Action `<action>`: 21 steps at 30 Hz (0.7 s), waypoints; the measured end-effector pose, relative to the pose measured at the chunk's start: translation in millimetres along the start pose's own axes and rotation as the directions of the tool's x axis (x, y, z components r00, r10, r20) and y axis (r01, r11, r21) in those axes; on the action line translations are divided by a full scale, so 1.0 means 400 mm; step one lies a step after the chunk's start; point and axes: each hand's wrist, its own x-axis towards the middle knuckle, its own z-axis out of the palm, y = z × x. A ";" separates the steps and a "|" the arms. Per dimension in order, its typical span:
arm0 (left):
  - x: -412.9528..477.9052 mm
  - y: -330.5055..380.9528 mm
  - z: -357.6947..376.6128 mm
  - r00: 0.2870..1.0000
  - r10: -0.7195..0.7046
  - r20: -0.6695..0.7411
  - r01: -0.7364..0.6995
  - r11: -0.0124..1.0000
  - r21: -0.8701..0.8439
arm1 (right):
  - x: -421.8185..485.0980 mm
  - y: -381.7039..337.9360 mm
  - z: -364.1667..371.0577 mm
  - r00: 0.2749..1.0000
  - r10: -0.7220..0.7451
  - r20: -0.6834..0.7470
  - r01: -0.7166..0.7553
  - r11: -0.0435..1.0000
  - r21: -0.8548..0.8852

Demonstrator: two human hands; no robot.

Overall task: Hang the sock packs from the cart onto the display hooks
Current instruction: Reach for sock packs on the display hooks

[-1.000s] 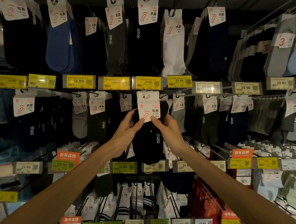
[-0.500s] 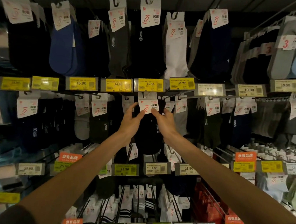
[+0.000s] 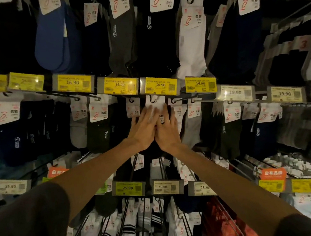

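A black sock pack with a white header card (image 3: 155, 103) hangs on a display hook (image 3: 153, 98) in the middle row, just under a yellow 16.90 tag (image 3: 160, 84). My left hand (image 3: 143, 127) and my right hand (image 3: 168, 130) lie side by side flat against the pack, fingers straight and pointing up at the card. The hands cover most of the pack's black socks. The cart is out of view.
Rows of hanging sock packs fill the wall: a white one (image 3: 190, 37) above right, a blue one (image 3: 56, 38) above left, striped white ones (image 3: 128, 230) below. Long bare hook rods (image 3: 230, 165) stick out at lower right. Price tags line each rail.
Both hands lifted the pack up and further in under the 16.90 tag, then went from pinching the header card to lying flat on the pack. The camera has moved closer.
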 end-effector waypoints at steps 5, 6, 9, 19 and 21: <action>0.100 -0.035 0.071 0.989 -0.064 0.135 0.058 0.997 0.047 | 0.099 0.044 0.080 0.988 0.022 0.155 -0.013 0.998 -0.055; 0.121 -0.045 0.088 0.984 -0.075 0.163 0.066 0.996 0.059 | 0.115 0.054 0.096 0.984 0.019 0.179 -0.007 0.998 -0.068; 0.176 -0.073 0.137 0.963 -0.107 0.247 0.087 0.992 0.090 | 0.160 0.078 0.138 0.967 0.011 0.254 0.013 0.995 -0.096; 0.321 -0.123 0.223 0.914 -0.169 0.369 0.166 0.985 0.041 | 0.312 0.107 0.189 0.893 0.049 0.448 0.118 0.934 -0.338; 0.324 -0.124 0.233 0.910 -0.176 0.375 0.165 0.984 0.061 | 0.313 0.111 0.198 0.892 0.051 0.448 0.121 0.931 -0.345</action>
